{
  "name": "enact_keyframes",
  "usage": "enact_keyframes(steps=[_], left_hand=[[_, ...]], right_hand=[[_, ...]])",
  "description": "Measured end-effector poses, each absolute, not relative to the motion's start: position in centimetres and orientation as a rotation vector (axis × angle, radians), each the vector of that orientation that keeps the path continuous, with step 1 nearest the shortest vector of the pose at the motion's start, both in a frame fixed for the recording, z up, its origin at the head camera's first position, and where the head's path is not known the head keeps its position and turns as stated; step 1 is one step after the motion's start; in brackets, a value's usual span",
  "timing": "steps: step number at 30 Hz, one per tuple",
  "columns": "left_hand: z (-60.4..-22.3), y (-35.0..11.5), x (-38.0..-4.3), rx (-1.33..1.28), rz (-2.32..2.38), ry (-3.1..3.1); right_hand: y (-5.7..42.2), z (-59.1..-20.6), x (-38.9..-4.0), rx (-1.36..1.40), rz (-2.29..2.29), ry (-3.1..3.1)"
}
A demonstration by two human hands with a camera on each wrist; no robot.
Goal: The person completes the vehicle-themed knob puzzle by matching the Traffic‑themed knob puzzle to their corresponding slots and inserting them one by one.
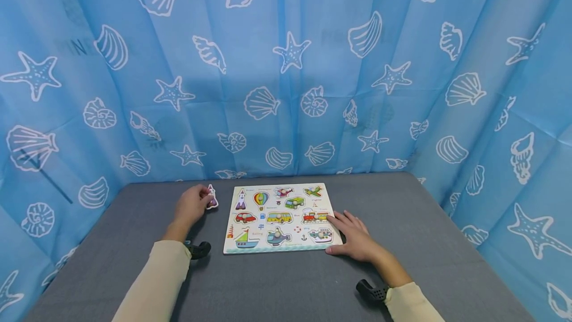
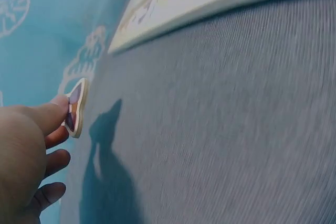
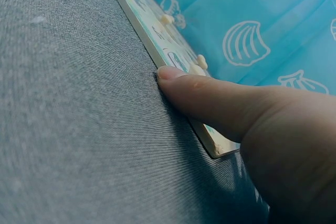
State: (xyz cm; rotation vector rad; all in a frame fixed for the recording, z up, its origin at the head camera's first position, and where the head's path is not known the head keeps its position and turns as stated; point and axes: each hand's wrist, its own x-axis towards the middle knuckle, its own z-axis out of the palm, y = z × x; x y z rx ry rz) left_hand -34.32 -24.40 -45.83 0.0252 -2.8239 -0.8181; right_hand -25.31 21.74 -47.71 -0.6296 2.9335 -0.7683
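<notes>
My left hand (image 1: 192,206) pinches a rocket-shaped puzzle piece (image 1: 212,197) between thumb and fingertips, left of the puzzle board (image 1: 263,250). In the left wrist view the piece (image 2: 77,107) shows its pale edge and purple and orange paint, tilted above the cloth with a shadow beside it. A matching rocket picture (image 1: 241,199) lies at the board's upper left. At the board's lower right corner rests my right hand (image 1: 355,239), its fingers fairly straight along the right side. Its thumb (image 3: 194,90) touches the front edge in the right wrist view.
Vehicle pictures and pieces fill the board, among them a yellow bus (image 1: 279,217), a red train (image 1: 313,216) and a sailboat (image 1: 246,239). Grey cloth (image 1: 286,282) covers the table. A blue curtain with shells (image 1: 286,88) hangs behind and at both sides.
</notes>
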Motion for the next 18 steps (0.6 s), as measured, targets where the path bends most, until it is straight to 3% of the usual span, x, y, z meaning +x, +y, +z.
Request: enact_keyframes(steps=[18], left_hand=[[-45.9, -19.0, -34.1, -0.142, -0.871, -2.672]], right_hand=[[21.6, -47.6, -25.1, -0.633, -0.767, 2.944]])
